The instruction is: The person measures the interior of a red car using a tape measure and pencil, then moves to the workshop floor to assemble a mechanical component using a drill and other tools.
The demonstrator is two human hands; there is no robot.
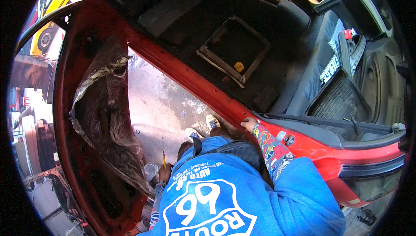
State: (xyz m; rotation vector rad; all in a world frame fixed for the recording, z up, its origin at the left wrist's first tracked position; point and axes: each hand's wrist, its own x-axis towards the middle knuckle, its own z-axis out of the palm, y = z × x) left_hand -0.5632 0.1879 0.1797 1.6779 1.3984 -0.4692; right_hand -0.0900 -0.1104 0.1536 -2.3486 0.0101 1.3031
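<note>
My left hand [165, 174] is low at my left side, closed around a slim yellow pencil [164, 158] whose dark tip points up. Close beside it is a clear plastic container [151, 171], perhaps a bottle; whether my hand touches it I cannot tell. My right hand [249, 124] grips the red door sill [216, 100] near the base of the car's pillar, its fingers curled over the metal. On my left the red car door [69, 119] stands wide, its inner side stripped and partly covered by torn, crumpled plastic film [117, 123].
Inside the bare dark cabin lies a rectangular frame [234, 49] with a yellow tape measure [238, 67] in its corner. A seat [318, 54] with a licence plate [331, 69] and a black mat [340, 99] is at right. My shoes [203, 127] stand on the concrete floor [156, 93].
</note>
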